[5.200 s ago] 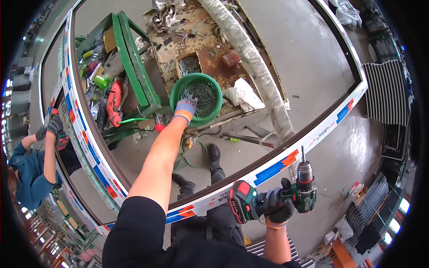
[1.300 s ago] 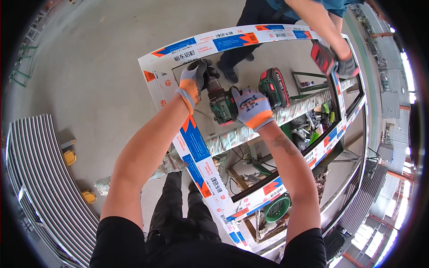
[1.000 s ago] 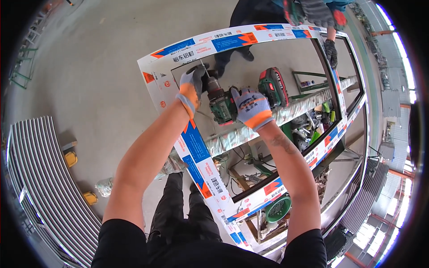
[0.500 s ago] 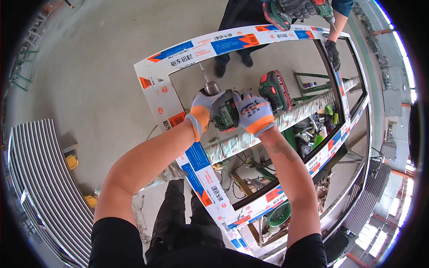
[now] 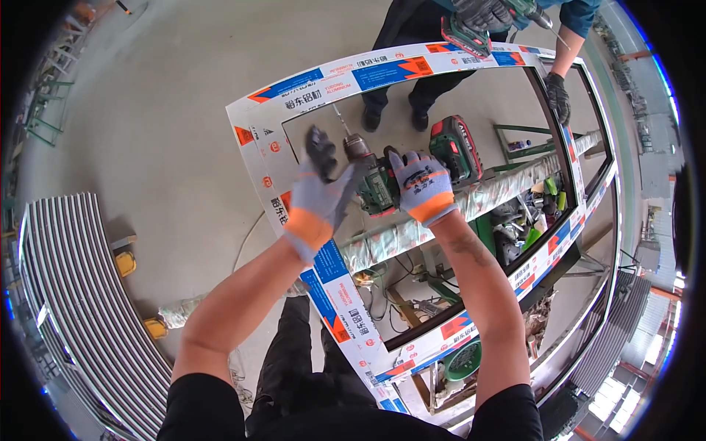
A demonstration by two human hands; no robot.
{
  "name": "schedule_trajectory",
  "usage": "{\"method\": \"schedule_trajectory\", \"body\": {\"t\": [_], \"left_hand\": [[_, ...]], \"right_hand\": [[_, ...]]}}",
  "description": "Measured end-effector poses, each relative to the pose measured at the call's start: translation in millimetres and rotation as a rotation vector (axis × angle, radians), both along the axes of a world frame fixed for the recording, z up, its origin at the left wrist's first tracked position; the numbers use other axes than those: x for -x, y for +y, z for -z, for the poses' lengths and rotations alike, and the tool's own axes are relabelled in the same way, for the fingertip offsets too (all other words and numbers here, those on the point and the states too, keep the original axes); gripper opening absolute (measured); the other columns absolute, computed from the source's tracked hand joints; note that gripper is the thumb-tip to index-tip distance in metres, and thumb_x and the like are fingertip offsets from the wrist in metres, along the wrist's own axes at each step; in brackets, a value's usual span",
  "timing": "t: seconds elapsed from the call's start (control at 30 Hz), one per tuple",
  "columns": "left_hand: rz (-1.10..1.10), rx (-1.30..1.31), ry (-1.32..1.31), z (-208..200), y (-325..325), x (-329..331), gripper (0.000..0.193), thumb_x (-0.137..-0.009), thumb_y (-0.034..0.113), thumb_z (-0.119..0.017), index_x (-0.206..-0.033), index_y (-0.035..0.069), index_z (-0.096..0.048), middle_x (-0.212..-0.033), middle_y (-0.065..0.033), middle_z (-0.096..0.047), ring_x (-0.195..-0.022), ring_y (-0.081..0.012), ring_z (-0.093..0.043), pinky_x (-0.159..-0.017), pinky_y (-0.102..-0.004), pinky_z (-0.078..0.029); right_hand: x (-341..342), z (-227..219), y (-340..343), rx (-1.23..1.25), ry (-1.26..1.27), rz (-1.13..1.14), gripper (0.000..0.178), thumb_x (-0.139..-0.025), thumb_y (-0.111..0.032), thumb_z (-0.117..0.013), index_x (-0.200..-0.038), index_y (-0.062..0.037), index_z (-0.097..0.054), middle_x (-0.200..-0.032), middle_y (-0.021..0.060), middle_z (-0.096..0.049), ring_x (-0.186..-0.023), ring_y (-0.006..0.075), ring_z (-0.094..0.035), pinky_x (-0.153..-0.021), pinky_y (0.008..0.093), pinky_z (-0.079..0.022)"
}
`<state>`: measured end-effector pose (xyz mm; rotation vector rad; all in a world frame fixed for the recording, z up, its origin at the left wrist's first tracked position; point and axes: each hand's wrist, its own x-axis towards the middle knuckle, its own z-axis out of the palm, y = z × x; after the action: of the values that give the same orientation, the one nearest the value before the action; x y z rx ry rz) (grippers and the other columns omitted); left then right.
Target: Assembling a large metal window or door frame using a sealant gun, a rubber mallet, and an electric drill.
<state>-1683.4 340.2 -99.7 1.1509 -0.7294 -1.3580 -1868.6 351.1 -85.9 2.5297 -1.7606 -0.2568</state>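
Observation:
My right hand [image 5: 423, 181], in a grey and orange work glove, is closed round the handle of a green and black cordless drill [image 5: 378, 187]. Its long bit points toward the frame's far left corner, and the battery pack [image 5: 456, 149] sticks out to the right of the hand. My left hand [image 5: 315, 198], in a matching glove, is off the drill beside the chuck [image 5: 357, 146], its fingers apart and nothing in them. Beneath both hands lies a large metal frame [image 5: 346, 296] covered in white, blue and orange printed film. Whether the bit touches the frame cannot be made out.
Across the frame, a co-worker's gloved hand [image 5: 482, 13] holds another cordless drill [image 5: 465, 38]; the other gloved hand [image 5: 557, 98] rests on the frame. A film-wrapped support bar [image 5: 390, 244] runs underneath. Ribbed metal profiles [image 5: 81, 294] are stacked at left. A green bowl [image 5: 463, 359] sits below right.
My left hand has let go of the drill's front and moved left, its fingers spreading. My right hand keeps its grip. The co-worker's drill has shifted slightly right.

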Motion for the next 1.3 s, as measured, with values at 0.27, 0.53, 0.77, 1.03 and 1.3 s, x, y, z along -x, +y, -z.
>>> {"method": "schedule_trajectory", "body": {"t": [0.27, 0.53, 0.77, 1.03, 1.3], "left_hand": [[0.195, 0.354, -1.737, -15, -129, -67, 0.039, -0.091, 0.029, -0.051, -0.124, 0.008, -0.053, -0.118, -0.0146, -0.058, -0.113, -0.0318, -0.052, -0.101, -0.0445, -0.038], [0.252, 0.16, -1.815, -6, -147, -55, 0.034, -0.096, 0.031, -0.038, -0.106, 0.008, -0.061, -0.104, -0.014, -0.066, -0.101, -0.0305, -0.06, -0.09, -0.0421, -0.045], [0.211, 0.175, -1.829, -5, -148, -55, 0.031, -0.095, 0.027, -0.038, -0.103, 0.008, -0.061, -0.098, -0.0133, -0.068, -0.094, -0.0309, -0.063, -0.088, -0.0419, -0.046], [0.242, 0.175, -1.874, -10, -149, -58, 0.032, -0.097, 0.03, -0.037, -0.103, 0.01, -0.061, -0.099, -0.014, -0.067, -0.094, -0.033, -0.063, -0.085, -0.043, -0.048], [0.173, 0.247, -1.841, 3, -149, -66, 0.03, -0.093, 0.027, -0.038, -0.101, 0.011, -0.062, -0.099, -0.014, -0.068, -0.092, -0.0334, -0.064, -0.084, -0.0433, -0.048]], "right_hand": [[-9, 27, 4, 0.183, -0.159, -0.01, 0.052, -0.075, -0.026, -0.058, -0.124, -0.0083, -0.056, -0.086, 0.0099, -0.059, -0.082, 0.0281, -0.058, -0.072, 0.0404, -0.047], [-6, 40, 2, 0.227, -0.417, -0.018, 0.043, -0.075, -0.025, -0.058, -0.115, -0.0076, -0.058, -0.087, 0.0116, -0.06, -0.082, 0.0298, -0.06, -0.07, 0.04, -0.048], [-8, 41, 3, 0.149, -0.347, 0.02, 0.04, -0.076, -0.026, -0.058, -0.112, -0.0074, -0.058, -0.088, 0.011, -0.061, -0.083, 0.0285, -0.061, -0.071, 0.0394, -0.049], [-29, 61, -11, 0.165, -0.334, 0.054, 0.048, -0.075, -0.032, -0.063, -0.116, -0.0085, -0.056, -0.091, 0.0113, -0.062, -0.085, 0.0287, -0.062, -0.074, 0.0394, -0.049], [-5, 21, 20, 0.076, -0.422, 0.097, 0.05, -0.078, -0.028, -0.059, -0.125, -0.0101, -0.056, -0.091, 0.0119, -0.064, -0.081, 0.0289, -0.063, -0.07, 0.038, -0.05]]}}
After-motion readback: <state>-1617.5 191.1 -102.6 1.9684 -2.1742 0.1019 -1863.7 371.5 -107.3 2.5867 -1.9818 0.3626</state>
